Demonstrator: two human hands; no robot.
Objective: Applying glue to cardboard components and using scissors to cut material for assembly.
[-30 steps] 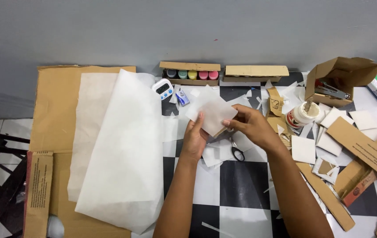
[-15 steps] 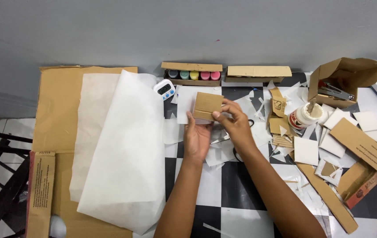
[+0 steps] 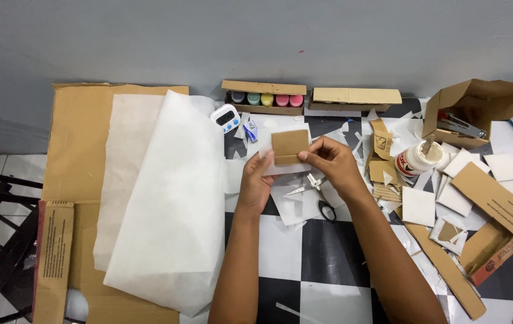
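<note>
Near the middle of the frame, a little above centre, both hands hold a small cardboard square (image 3: 289,147) with a piece of white paper (image 3: 286,168) behind it, its edges showing past the left and lower sides. The left hand (image 3: 257,180) supports the pair from below, its fingers closed up behind them and its thumb at the lower left edge, apparently to keep the paper flat against the card. The right hand (image 3: 330,163) pinches the square's lower right corner between thumb and fingertips, which steadies it and keeps its brown face turned up toward the camera. Both are lifted clear of the checkered floor (image 3: 328,252) rather than resting on it. Just below the hands lie scissors (image 3: 316,193), blades parted, on loose white scraps. At left a large white sheet (image 3: 169,204) spreads over flat cardboard (image 3: 79,144). Along the wall at the top stand a box of paint pots (image 3: 263,99) and a closed flat box (image 3: 355,98), with a small timer (image 3: 227,118) to their left. At right sit a glue pot (image 3: 415,159), an open carton (image 3: 472,111) and scattered strips (image 3: 496,198).
</note>
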